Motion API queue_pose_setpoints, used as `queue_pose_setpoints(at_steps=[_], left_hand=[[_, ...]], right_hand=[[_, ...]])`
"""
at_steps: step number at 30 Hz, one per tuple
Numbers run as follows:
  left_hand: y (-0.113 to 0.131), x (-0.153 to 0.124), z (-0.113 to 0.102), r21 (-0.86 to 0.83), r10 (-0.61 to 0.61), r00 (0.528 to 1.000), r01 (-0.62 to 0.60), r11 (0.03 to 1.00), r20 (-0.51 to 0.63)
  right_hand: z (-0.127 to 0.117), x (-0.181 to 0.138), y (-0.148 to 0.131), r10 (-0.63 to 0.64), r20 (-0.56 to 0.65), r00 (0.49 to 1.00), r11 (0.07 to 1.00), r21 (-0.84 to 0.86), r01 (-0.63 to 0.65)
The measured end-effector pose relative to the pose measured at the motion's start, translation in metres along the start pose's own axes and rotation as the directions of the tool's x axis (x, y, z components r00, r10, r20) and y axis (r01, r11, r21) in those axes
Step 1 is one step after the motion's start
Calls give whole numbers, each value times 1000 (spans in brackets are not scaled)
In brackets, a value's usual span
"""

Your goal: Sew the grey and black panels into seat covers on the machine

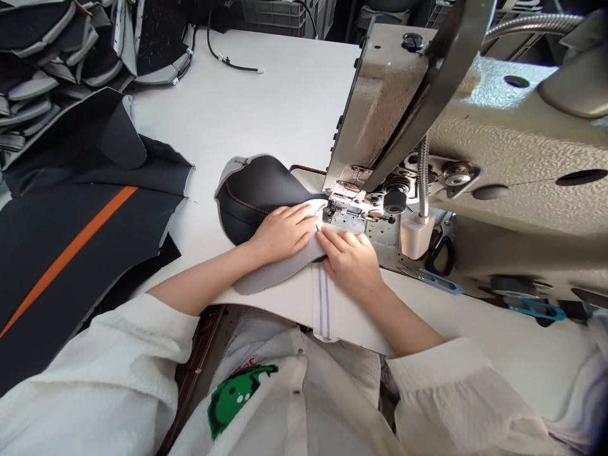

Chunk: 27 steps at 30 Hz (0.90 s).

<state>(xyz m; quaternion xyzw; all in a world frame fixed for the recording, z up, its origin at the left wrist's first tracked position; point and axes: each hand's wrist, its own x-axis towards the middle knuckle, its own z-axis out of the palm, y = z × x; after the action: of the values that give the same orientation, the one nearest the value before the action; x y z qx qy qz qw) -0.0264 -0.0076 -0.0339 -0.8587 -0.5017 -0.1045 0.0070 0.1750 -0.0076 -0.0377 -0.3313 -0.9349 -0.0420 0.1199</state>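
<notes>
A black padded cover piece with a stitched seam and grey fabric backing lies on the white table, its right end at the needle area of the sewing machine. My left hand rests on the piece with its fingers stretched out flat, pressing the pale edge close to the presser foot. Just to the right, my right hand pinches the edge of the grey backing between thumb and fingers. The needle tip and the layers under the foot are too small to make out.
A large black panel with an orange stripe covers the table's left side. Behind it several black pieces are piled. A black cable lies at the back. Black-handled scissors and a blue-handled tool sit by the machine base.
</notes>
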Motion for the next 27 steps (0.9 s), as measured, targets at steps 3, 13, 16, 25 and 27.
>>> queue_pose_setpoints(at_steps=[3, 13, 16, 25, 27], left_hand=[[-3, 19, 7, -38, 17, 997, -20, 999, -71], [-2, 27, 15, -53, 51, 988, -59, 997, -145], [-3, 30, 11, -73, 34, 993, -43, 996, -116], [34, -10, -9, 4, 77, 996, -78, 997, 41], [36, -15, -9, 40, 63, 995, -66, 997, 71]], right_hand=[[3, 0, 11, 75, -42, 996, 997, -25, -76], [2, -10, 16, 89, -47, 995, 996, 7, -88], [2, -7, 14, 133, -29, 991, 991, 27, -132], [-5, -9, 20, 336, 53, 941, 933, 121, -340], [-5, -10, 22, 315, 72, 946, 930, 173, -323]])
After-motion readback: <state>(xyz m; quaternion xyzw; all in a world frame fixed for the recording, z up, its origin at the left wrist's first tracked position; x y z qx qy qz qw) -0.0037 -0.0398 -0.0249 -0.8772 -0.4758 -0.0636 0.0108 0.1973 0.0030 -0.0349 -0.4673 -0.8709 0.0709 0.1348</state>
